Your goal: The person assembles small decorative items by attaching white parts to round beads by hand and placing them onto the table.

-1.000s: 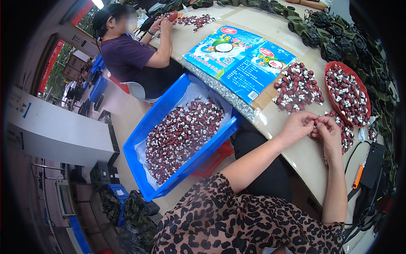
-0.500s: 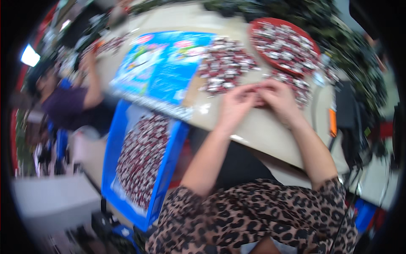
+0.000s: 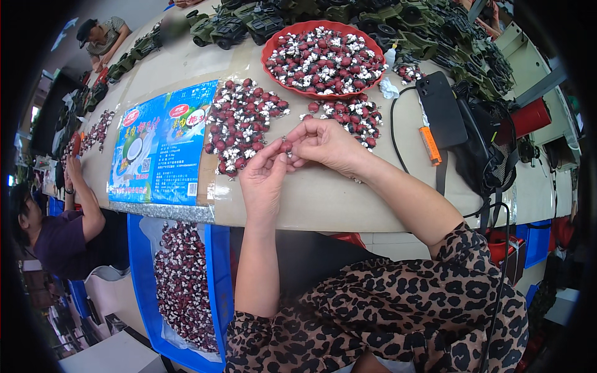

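"Pinching a small red ball (image 3: 286,147) between them, the left grip (image 3: 261,180) and right grip (image 3: 329,146) are clamped together above the surface (image 3: 348,205). What's the risk?"

"If either pinch slackens, it could drop, and the loose pile (image 3: 239,124) just beside could swallow it."

"Anything in the way?"

"The heaped red bowl (image 3: 311,95) crowds the far side, and a black cable (image 3: 392,124) near the right forearm (image 3: 404,189) might snag. A black phone (image 3: 441,105) lies farther right."

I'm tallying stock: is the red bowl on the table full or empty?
Full, or nearly: red-and-white pieces cover its whole visible inside, out to the red bowl's rim.
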The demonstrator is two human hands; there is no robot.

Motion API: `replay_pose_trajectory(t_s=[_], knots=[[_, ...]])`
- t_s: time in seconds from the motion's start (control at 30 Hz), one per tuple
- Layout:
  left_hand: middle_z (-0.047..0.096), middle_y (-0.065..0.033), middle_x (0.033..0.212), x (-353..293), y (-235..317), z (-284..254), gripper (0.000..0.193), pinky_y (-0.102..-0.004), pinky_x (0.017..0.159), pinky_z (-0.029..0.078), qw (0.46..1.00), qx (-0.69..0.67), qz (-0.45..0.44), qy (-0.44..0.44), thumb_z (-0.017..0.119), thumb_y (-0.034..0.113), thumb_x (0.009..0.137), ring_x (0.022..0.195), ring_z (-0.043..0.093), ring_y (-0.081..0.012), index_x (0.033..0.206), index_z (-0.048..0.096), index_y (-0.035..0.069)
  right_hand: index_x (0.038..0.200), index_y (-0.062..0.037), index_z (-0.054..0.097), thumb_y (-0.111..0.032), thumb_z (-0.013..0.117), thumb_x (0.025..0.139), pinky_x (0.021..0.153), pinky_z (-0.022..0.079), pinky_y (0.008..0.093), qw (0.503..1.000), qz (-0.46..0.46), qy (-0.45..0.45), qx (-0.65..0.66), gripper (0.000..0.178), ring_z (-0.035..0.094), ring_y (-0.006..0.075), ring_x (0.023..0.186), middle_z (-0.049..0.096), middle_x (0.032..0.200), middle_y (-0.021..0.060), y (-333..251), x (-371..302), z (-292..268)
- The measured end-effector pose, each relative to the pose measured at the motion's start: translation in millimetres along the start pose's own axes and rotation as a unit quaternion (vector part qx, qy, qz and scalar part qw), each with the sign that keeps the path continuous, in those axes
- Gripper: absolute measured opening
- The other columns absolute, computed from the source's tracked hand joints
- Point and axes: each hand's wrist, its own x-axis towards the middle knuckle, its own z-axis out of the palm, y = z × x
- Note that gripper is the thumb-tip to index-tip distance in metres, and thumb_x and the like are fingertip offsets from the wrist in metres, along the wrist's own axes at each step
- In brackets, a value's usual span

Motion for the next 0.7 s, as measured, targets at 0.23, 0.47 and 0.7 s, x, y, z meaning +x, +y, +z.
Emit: replay_pose_trajectory(t_s=[0.23, 0.47, 0.7], knots=[[0.056, -0.0074, 0.085, 2, 4, 2, 0.022, -0.0212, 0.06, 0.045, 1.0, 0.017, -0.006, 0.009, 0.052, 0.002, 0.081, 0.067, 0.054, -0.01, 0.103, 0.051, -0.005, 0.096, 0.009, 0.049, -0.003, 0.054, 0.077, 0.063, 0.052, 0.0222, 1.0, 0.013, 0.002, -0.002, 0.023, 0.06, 0.014, 0.07, 0.057, 0.083, 0.0112, -1, 3, 3], [0.051, -0.0057, 0.083, 5, 1, -1, 0.024, -0.0231, 0.057, 0.044, 0.999, -0.002, 0.003, 0.038, 0.05, 0.005, 0.082, 0.069, 0.051, -0.0103, 0.105, 0.045, -0.003, 0.103, 0.0036, 0.052, -0.007, 0.053, 0.079, 0.058, 0.047, 0.0223, 0.935, -0.006, 0.065, -0.348, 0.026, 0.056, 0.0114, 0.066, 0.058, 0.078, 0.0083, -20, 10, -7], [0.047, -0.0084, 0.083, 7, 1, -9, 0.019, -0.0282, 0.054, 0.044, 0.988, -0.152, -0.006, 0.026, 0.041, 0.014, 0.083, 0.066, 0.051, -0.0166, 0.095, 0.045, -0.001, 0.117, -0.0039, 0.042, -0.008, 0.046, 0.077, 0.075, 0.044, 0.0396, 0.718, -0.103, 0.11, -0.679, 0.041, 0.054, 0.0316, 0.089, 0.046, 0.105, 0.0176, -8, 63, 6]])
